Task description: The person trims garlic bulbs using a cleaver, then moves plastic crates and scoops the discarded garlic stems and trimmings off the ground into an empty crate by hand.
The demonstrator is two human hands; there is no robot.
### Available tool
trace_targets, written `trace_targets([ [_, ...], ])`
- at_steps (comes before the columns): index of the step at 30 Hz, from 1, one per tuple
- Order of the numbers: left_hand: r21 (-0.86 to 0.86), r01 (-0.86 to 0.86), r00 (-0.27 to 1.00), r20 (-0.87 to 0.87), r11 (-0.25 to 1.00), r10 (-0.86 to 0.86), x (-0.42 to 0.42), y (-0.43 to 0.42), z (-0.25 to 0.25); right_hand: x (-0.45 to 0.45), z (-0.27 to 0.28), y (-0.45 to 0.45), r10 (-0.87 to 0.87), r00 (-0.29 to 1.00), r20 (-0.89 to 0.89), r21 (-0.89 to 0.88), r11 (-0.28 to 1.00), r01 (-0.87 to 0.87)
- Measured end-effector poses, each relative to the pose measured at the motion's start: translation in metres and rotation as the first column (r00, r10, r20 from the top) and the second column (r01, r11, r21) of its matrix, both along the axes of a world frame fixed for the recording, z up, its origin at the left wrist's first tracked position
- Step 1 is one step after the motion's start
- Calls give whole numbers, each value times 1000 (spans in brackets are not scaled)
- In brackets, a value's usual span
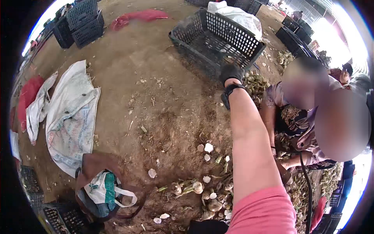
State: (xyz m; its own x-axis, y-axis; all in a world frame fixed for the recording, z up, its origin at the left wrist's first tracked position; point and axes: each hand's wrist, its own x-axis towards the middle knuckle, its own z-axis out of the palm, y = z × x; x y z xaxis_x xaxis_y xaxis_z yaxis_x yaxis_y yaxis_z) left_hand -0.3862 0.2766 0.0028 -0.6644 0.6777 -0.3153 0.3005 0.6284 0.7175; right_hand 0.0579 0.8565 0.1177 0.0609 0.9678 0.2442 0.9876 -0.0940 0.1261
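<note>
My left hand [232,73], in a dark glove with a black band at the wrist, is stretched far forward. It is closed on the near rim of a black plastic crate [191,52]. The slotted crate stands tilted in view, with a few pale scraps inside. My right hand is not in view. Below my outstretched arm, garlic bulbs [198,187] with stems and pale cut pieces lie on the dirt floor. A dark shape, too cut off to name, shows at the bottom edge.
Two people, one with a patterned sleeve [307,130], sit close on the right beside a garlic heap [298,195]. White sacks [72,117] and a brown bag [95,165] lie left. Stacked crates [83,25] stand behind, near a red sack [138,17].
</note>
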Motion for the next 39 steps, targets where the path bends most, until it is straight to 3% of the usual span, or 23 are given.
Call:
trace_targets([
  [2, 4, 8, 1000, 1, 1000, -8, 0, 4, 1, -7, -24, -2, 54, 995, 84, -145, 989, -41],
  [5, 14, 27, 1000, -2, 1000, -27, -2, 2, 4, -17, -55, -25, 167, 986, 24, -281, 947, -153],
  [7, 30, 30, 1000, -4, 999, -30, -4, -4, 5, -45, -55, -58, 358, 930, 85, -95, 932, -350],
  [12, 67, 45, 999, -8, 997, -44, -5, -23, 11, -82, 9, -136, 481, 877, 5, 5, 877, -481],
  [14, 96, 44, 999, -4, 994, -44, -6, -29, 13, -95, 26, -166, 589, 785, -190, -2, 800, -601],
  [15, 110, 47, 999, -3, 993, -47, -7, -33, 14, -102, 32, -182, 593, 785, -180, 4, 799, -602],
  [17, 140, 41, 999, -9, 989, -40, -11, -45, 18, -117, 41, -218, 599, 699, -390, 39, 769, -638],
  [18, 152, 35, 999, -13, 988, -34, -12, -55, 22, -121, 45, -238, 618, 681, -393, 38, 751, -659],
  [22, 188, -6, 998, -53, 982, 16, -23, -117, 47, -120, 53, -310, 427, 485, -763, -164, 597, -785],
  [23, 197, -25, 997, -67, 980, 39, -27, -136, 56, -116, 55, -316, 546, 321, -774, 28, 536, -844],
  [24, 207, -52, 994, -79, 977, 70, -31, -155, 64, -104, 44, -318, 716, 415, -561, 248, 624, -741],
  [25, 214, -77, 991, -91, 974, 99, -35, -176, 72, -97, 49, -323, 704, 670, -235, 351, 704, -617],
  [26, 215, -109, 986, -104, 970, 134, -37, -201, 81, -74, 28, -305, 537, 697, -475, 271, 843, -464],
  [27, 215, -147, 977, -119, 965, 175, -39, -227, 92, -51, 3, -281, 544, 835, 80, 449, 728, -518],
  [28, 219, -187, 966, -135, 958, 219, -42, -252, 102, -44, -11, -266, 598, 509, -619, 328, 786, -524],
  [29, 223, -229, 951, -157, 947, 267, -44, -279, 115, -36, -26, -250, 262, -69, -963, 266, 869, -417],
  [30, 228, -269, 934, -175, 936, 311, -47, -305, 127, -48, 11, -272, -82, -79, -993, -50, 937, -345],
  [31, 238, -306, 915, -193, 922, 354, -52, -328, 137, -53, 30, -290, -408, -91, -909, -375, 891, -255],
  [32, 255, -339, 894, -213, 906, 394, -58, -352, 147, -49, -15, -286, -331, -151, -932, -240, 871, -428],
  [34, 301, -387, 852, -244, 872, 463, -68, -395, 164, -18, -64, -253, -266, -197, -944, -102, 799, -592],
  [36, 345, -383, 820, -299, 857, 487, -82, -423, 174, 20, -72, -228, -533, -55, -844, -327, 593, -736],
  [38, 345, -207, 764, -527, 916, 372, -99, -429, 173, -30, -31, -299, -571, -151, -807, -387, 704, -596],
  [39, 363, -103, 671, -661, 926, 335, -106, -416, 173, -60, -6, -337, -582, -165, -796, -420, 728, -542],
])
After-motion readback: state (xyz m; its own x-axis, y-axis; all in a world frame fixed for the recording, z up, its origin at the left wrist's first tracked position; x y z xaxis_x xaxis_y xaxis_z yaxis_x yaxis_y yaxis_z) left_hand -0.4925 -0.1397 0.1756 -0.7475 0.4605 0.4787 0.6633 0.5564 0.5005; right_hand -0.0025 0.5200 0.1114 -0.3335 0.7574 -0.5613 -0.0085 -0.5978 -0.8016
